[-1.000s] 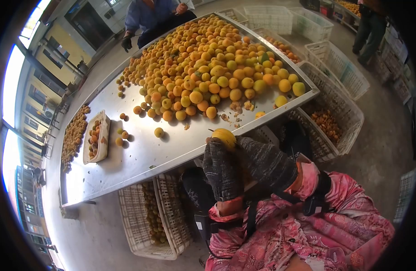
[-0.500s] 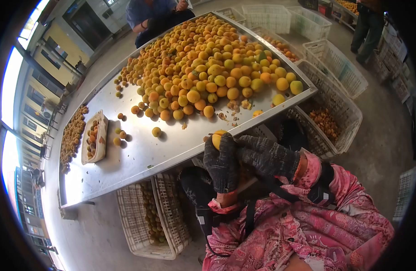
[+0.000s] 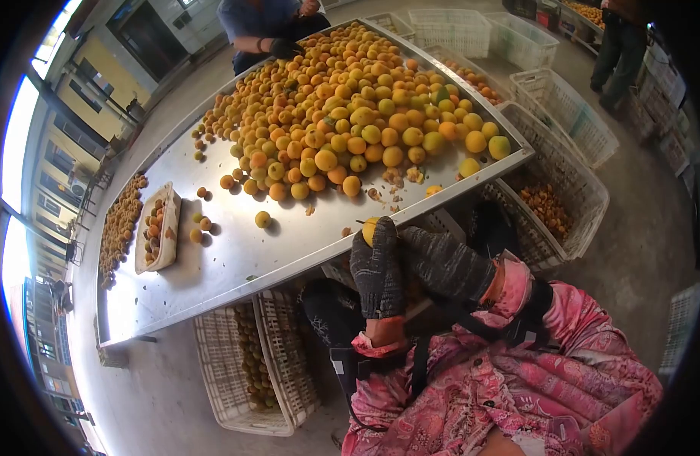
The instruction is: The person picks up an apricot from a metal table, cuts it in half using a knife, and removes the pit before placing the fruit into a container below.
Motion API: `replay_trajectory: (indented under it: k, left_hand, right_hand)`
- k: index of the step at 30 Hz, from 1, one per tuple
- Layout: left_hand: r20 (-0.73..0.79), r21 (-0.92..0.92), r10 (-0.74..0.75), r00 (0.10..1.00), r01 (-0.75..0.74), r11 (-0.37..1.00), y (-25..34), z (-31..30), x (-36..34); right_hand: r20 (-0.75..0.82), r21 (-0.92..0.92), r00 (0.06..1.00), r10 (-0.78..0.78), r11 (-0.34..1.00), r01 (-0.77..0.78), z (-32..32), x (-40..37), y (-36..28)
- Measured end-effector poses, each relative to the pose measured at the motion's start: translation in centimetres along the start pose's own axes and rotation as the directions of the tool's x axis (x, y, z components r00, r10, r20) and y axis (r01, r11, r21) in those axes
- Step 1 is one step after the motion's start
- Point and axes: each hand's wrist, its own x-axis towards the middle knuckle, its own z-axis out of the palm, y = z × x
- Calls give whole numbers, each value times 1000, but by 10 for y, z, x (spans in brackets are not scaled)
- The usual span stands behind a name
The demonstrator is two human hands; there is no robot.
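Note:
My left hand (image 3: 377, 272), in a dark grey knit glove, is closed on a yellow apricot (image 3: 370, 231) at the near edge of the metal table (image 3: 236, 262). My right hand (image 3: 446, 264), gloved alike, is beside it with its fingertips close to the fruit; whatever they grip is hidden. A thin dark tip shows at the apricot's left side. Beyond my hands a large heap of yellow and orange apricots (image 3: 319, 125) covers the table's far part. Scraps of fruit (image 3: 394, 177) lie at the heap's near side.
A white basket of fruit (image 3: 158, 228) and a row of small brown pieces (image 3: 122, 228) are on the table's left. Crates stand below (image 3: 255, 365) and at the right (image 3: 555, 182). A co-worker (image 3: 262, 23) sits across the table; another person (image 3: 620, 53) stands at the upper right.
Both my hands have shifted slightly, and the apricot has turned between them. The co-worker's gloved hand has come over the heap's far edge.

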Motion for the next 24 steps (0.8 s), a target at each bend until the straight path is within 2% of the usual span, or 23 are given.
replay_trajectory:
  k: [2,3,5,6,7,8,9,10,11,12,13,14,15,16,17,18,19,20,21,22,23,24]
  left_hand:
    - [31,44,43,999,-45,998,14,-2,-4]
    - [67,89,79,995,-85,992,18,-4,-6]
    - [79,73,94,992,-100,992,11,-7,-3]
    - [90,56,111,990,-116,992,8,-8,-1]
    - [89,57,113,990,-118,991,7,-8,-1]
    - [90,47,93,992,-97,994,7,-7,0]
    - [91,36,72,993,-76,996,5,-7,-1]
    - [90,36,72,993,-76,996,-2,-5,0]
    - [30,23,129,991,-130,991,-14,-3,1]
    - [-30,11,185,982,-185,983,-17,-1,1]
    - [-30,9,185,982,-185,983,-19,-1,2]
    - [-35,-15,116,993,-116,993,-19,-1,2]
    - [-41,-39,43,998,-45,998,-20,-2,2]
    - [-43,-40,42,998,-43,998,-16,-3,0]
    - [-30,-2,90,996,-90,996,-8,-3,-3]
    - [-13,35,137,990,-137,990,-2,-3,-4]
    - [-11,37,133,991,-132,991,0,-4,-5]
    - [18,29,165,986,-165,986,2,-5,-6]
    - [44,18,202,978,-203,979,4,-5,-4]
    - [42,17,202,978,-203,979,5,-7,-3]
    - [61,40,137,989,-140,989,6,-9,-1]
    - [77,64,72,994,-77,995,6,-10,-1]
  right_hand:
    - [53,-96,941,-333,937,337,-9,6,2]
    - [54,-96,942,-332,937,336,-12,6,1]
    - [119,-187,880,-459,860,474,-19,5,-6]
    - [118,-186,880,-460,860,475,-20,6,-14]
    - [110,357,992,-68,934,24,-19,6,-23]
    - [315,740,908,277,528,-417,-18,6,-27]
    - [315,740,908,276,527,-418,-15,5,-22]
    - [110,252,994,16,967,-43,-11,5,-12]
    - [108,-392,940,-323,855,339,-9,4,-6]
    - [109,-393,940,-324,854,340,-9,5,-11]
    - [66,-303,987,-144,940,157,-8,5,-18]
    - [43,-202,998,47,979,-37,-8,5,-23]
    - [49,-203,998,48,978,-37,-5,5,-15]
    - [92,-292,983,-157,940,177,-2,6,-2]
    - [151,-367,924,-351,848,382,-1,8,6]
    - [150,-370,924,-352,847,382,-7,11,1]
    - [147,102,978,-148,986,134,-15,11,-11]
    - [241,536,970,38,828,-166,-18,10,-17]
    - [243,535,969,35,829,-164,-15,11,-13]
    - [175,444,984,-36,895,-46,-9,10,-4]
    - [114,339,987,-114,938,69,-5,9,1]
    - [115,339,987,-114,938,69,-4,8,-1]
